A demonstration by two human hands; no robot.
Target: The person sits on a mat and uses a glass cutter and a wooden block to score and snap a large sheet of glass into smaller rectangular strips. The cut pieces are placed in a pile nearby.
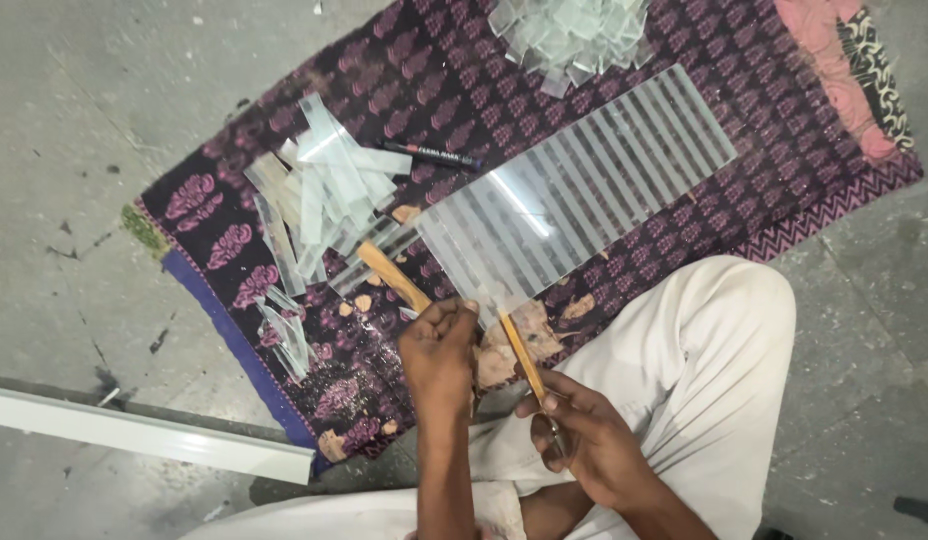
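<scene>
Glass sheet (574, 195), scored in stripes, lies flat on patterned cloth (464, 80), near end at the person's knee. Left hand (439, 350) pinches the sheet's near edge over a wooden strip (392, 277). Right hand (589, 440) is closed on a thin wooden-handled cutter (521, 355), tip at the glass edge. Cut glass strips (319, 195) are piled to the left, marker (429, 154) beside them.

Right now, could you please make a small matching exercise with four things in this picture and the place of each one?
Things:
1. glass sheet
2. black marker
3. white bar
4. glass strips

Places:
A. on the bare floor, left of the cloth
B. heaped on the cloth's left part
C. under the left hand at its near edge
D. between strips and sheet

Pairs: 1-C, 2-D, 3-A, 4-B
</scene>
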